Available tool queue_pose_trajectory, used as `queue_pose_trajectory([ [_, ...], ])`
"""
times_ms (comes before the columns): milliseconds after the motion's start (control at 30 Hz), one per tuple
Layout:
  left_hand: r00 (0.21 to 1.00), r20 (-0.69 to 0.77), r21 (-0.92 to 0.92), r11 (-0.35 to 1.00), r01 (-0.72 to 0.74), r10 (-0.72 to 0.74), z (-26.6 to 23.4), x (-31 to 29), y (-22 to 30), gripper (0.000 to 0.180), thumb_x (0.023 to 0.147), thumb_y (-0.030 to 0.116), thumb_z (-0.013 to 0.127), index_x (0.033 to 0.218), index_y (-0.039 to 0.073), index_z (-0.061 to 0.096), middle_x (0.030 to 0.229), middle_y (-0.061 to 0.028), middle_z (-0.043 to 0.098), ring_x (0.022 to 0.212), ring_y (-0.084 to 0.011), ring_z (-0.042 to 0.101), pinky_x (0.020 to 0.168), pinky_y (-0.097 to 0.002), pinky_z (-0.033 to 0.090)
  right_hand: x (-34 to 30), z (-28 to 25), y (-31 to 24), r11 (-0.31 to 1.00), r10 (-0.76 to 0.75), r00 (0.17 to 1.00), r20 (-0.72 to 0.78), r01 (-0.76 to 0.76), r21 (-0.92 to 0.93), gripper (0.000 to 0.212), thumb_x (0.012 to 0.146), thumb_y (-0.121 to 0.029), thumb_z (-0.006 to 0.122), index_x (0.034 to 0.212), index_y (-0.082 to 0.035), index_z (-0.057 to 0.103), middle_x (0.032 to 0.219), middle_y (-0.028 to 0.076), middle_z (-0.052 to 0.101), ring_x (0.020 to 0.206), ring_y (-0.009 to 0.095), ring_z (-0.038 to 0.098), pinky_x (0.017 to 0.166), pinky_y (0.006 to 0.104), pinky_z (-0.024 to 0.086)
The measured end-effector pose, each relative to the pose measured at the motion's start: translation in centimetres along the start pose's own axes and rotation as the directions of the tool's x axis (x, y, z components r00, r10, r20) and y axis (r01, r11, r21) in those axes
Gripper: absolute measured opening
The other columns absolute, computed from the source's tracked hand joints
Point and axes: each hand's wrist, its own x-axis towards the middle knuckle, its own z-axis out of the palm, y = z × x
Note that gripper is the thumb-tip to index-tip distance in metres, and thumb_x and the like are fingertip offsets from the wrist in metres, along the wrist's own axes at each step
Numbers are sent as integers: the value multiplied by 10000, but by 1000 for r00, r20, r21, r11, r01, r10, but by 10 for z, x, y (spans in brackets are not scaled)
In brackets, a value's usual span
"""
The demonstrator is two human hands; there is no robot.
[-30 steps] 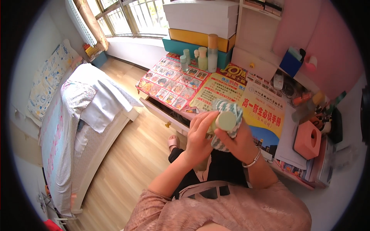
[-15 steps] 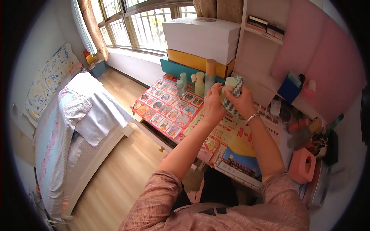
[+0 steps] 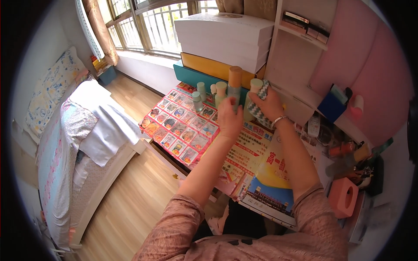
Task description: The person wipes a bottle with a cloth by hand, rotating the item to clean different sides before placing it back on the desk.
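Note:
My right hand (image 3: 271,104) is closed round a folded cloth (image 3: 259,114) with a grey-and-white zigzag pattern. The cloth lies against the right side of a pale green bottle (image 3: 252,96) with a light cap, upright at the back of the table. Just left of that bottle is my left hand (image 3: 230,118), fingers apart and holding nothing. It sits in front of a tall bottle (image 3: 235,82) with an orange-brown cap and hides its lower part; whether it touches that bottle I cannot tell. Further left stand a green bottle (image 3: 220,98) and small pale bottles (image 3: 197,102).
A red picture sheet (image 3: 178,124) and a printed poster (image 3: 270,174) cover the table. White boxes (image 3: 222,39) rise behind the bottles. On the right are a pink tissue box (image 3: 343,198), a blue holder (image 3: 333,102) and a remote control (image 3: 313,125). A bed (image 3: 82,174) stands left.
The pale green bottle has gone from between my hands down to the table at the back. My left hand has let go and moved left; the right keeps the cloth.

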Motion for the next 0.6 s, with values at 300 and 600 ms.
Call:
queue_pose_trajectory([
  [300,970,-239,200,976,90,-40,13,8,-2,483,693,195,631,1082,19,406,967,-147,465,919,-317,457,729,-379,400,-7,-23,-3,992,103,995,-4,-103,-67,557,833,-504,371,960,26,485,748,180,579,697,323,564,626,373,440],
  [600,965,-230,250,951,180,-122,19,9,-11,493,684,242,644,1079,26,441,961,-145,462,925,-332,457,724,-383,405,-22,-19,-23,991,85,996,0,-84,-105,592,846,-518,308,891,42,493,719,207,558,694,359,543,611,389,431],
])
